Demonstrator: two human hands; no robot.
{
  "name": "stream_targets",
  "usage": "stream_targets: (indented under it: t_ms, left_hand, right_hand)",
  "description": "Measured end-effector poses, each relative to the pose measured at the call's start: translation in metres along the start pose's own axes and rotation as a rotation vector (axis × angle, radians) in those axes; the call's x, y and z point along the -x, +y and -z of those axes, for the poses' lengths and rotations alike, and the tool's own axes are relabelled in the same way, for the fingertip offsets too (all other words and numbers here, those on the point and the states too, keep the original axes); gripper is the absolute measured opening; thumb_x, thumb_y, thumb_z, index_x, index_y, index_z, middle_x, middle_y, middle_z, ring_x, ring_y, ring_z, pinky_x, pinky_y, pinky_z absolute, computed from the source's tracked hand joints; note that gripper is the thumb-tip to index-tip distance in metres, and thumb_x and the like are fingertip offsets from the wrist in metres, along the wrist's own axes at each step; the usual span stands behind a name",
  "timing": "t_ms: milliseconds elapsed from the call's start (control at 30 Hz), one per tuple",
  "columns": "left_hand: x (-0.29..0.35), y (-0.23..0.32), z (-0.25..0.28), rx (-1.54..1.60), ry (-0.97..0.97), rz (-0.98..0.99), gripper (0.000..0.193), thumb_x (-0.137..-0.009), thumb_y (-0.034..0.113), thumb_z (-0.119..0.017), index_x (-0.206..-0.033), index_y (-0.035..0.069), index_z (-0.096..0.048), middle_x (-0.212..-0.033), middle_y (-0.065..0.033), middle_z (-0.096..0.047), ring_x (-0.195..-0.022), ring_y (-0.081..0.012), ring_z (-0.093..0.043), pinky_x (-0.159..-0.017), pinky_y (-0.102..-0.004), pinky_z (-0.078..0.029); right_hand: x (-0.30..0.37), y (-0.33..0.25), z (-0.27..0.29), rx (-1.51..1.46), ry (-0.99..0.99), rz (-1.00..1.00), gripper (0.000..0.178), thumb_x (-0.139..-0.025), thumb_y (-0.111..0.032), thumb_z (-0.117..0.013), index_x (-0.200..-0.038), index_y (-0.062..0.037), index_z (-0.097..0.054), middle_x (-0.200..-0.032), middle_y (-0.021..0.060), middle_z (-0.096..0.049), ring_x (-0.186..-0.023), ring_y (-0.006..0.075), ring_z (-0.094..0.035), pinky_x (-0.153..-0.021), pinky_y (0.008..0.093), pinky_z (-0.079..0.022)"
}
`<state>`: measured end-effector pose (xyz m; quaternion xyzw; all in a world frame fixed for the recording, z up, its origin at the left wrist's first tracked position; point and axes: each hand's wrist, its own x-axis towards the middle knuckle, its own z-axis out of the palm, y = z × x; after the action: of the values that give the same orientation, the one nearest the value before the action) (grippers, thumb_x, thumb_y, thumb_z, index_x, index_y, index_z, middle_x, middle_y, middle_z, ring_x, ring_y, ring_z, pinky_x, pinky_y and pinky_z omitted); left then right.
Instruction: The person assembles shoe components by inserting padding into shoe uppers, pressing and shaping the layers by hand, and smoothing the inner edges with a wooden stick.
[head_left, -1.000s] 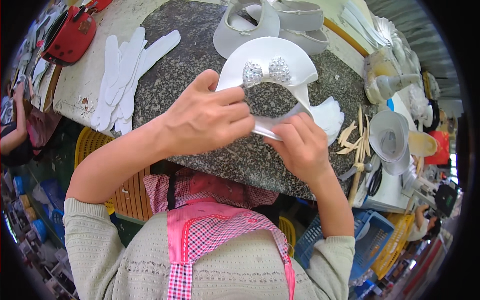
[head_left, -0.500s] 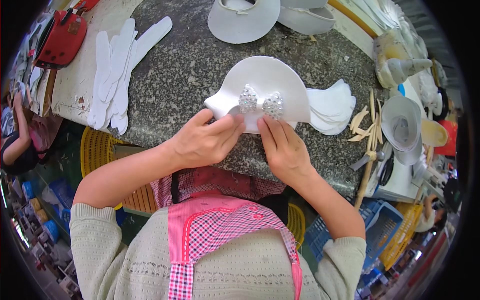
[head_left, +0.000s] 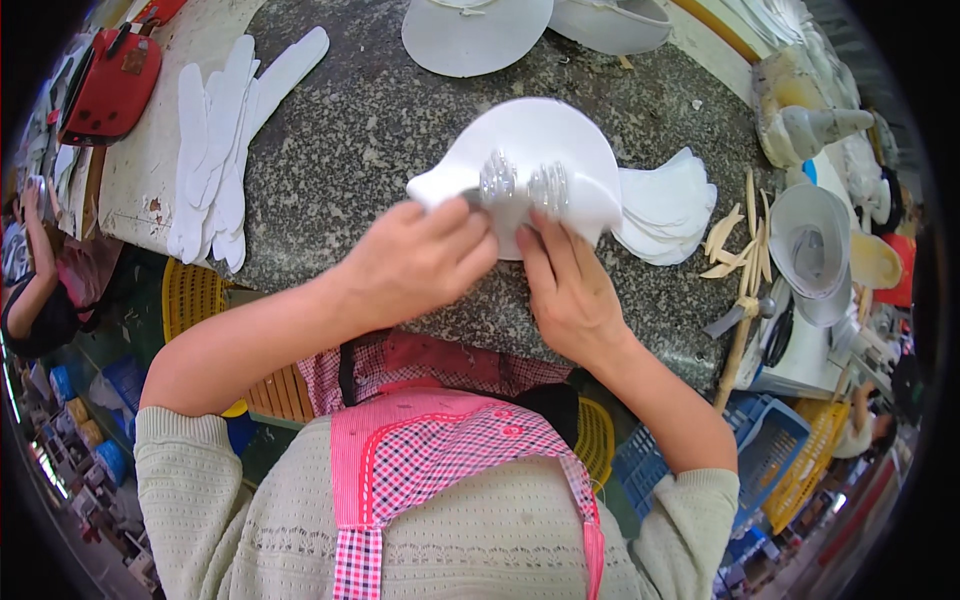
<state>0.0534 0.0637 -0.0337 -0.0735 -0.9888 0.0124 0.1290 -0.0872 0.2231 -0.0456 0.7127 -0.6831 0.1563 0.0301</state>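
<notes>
A white curved piece (head_left: 540,120), shaped like a shoe upper, is held just over the near part of the stone slab. On its face sits a bow (head_left: 548,187) set with sparkling stones, smeared by motion. My left hand (head_left: 425,255) pinches the piece's near edge left of the bow. A small grey bit shows at those fingertips, too blurred to name. With thumb below and fingers on top, my right hand (head_left: 575,290) grips the same edge under the bow's right half. Right of the piece, white fan-shaped cutouts (head_left: 665,210) lie in an overlapping stack.
Long white insole-shaped strips (head_left: 215,150) lie at the left. More white curved uppers (head_left: 475,40) rest at the far edge. Wooden sticks (head_left: 748,250) and a hammer-like tool (head_left: 735,318) lie right, beside white cups (head_left: 808,245). A blue crate (head_left: 770,450) stands below the slab's right side.
The white piece has shifted and tilted slightly in my hands, and its bow is now blurred. My left hand has turned a little, its fingers curling more closely on the edge.
</notes>
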Motion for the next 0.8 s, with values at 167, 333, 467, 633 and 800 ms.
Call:
stream_targets:
  t_ms: [167,333,467,633,800]
  left_hand:
    - [-0.011,-0.034,0.012,0.593,0.002,0.078,0.021,-0.064,0.004,-0.068,-0.084,0.008,-0.066,-0.079,-0.0017,-0.058,-0.072,-0.0188,-0.053,-0.061,-0.0302,-0.046]
    - [-0.011,-0.014,0.051,1.028,0.104,0.384,0.017,-0.067,0.003,-0.071,-0.083,0.009,-0.071,-0.069,-0.0033,-0.050,-0.066,-0.0145,-0.051,-0.061,-0.0263,-0.042]
    - [-0.008,-0.007,0.057,1.005,0.151,0.410,0.023,-0.066,0.000,-0.069,-0.088,0.008,-0.068,-0.081,-0.0066,-0.059,-0.082,-0.0214,-0.058,-0.072,-0.0311,-0.048]
    - [-0.017,-0.003,0.104,0.319,0.653,-0.121,0.029,-0.068,0.008,-0.062,-0.095,-0.002,-0.062,-0.090,-0.0118,-0.063,-0.086,-0.0266,-0.060,-0.079,-0.0358,-0.050]
    - [0.014,-0.018,0.024,0.204,-0.134,0.087,0.048,-0.074,0.013,-0.058,-0.120,0.000,-0.050,-0.111,-0.0150,-0.060,-0.104,-0.0244,-0.058,-0.092,-0.0370,-0.043]
  right_hand:
    - [-0.017,0.014,0.030,-0.694,0.043,-0.219,0.045,-0.069,0.007,-0.055,-0.113,0.0055,-0.050,-0.109,0.0174,-0.056,-0.104,0.0298,-0.055,-0.093,0.0391,-0.041]
    - [-0.004,0.019,0.007,-1.996,0.462,-0.552,0.062,-0.080,-0.041,-0.066,-0.121,0.0014,-0.047,-0.116,0.0113,-0.055,-0.111,0.0225,-0.050,-0.098,0.0377,-0.036]
    - [-0.036,0.013,0.035,-2.095,0.383,-0.461,0.041,-0.082,-0.012,-0.063,-0.118,0.0039,-0.050,-0.108,0.0139,-0.060,-0.098,0.0206,-0.059,-0.087,0.0361,-0.047]
    - [-0.078,0.010,0.043,-0.491,0.111,-0.071,0.025,-0.073,-0.006,-0.062,-0.097,-0.0002,-0.060,-0.085,0.0088,-0.062,-0.081,0.0252,-0.059,-0.071,0.0400,-0.049]
    - [-0.037,-0.003,-0.009,0.057,-0.008,0.169,0.027,-0.068,-0.010,-0.054,-0.091,0.0050,-0.060,-0.096,0.0151,-0.055,-0.091,0.0272,-0.051,-0.079,0.0345,-0.045]
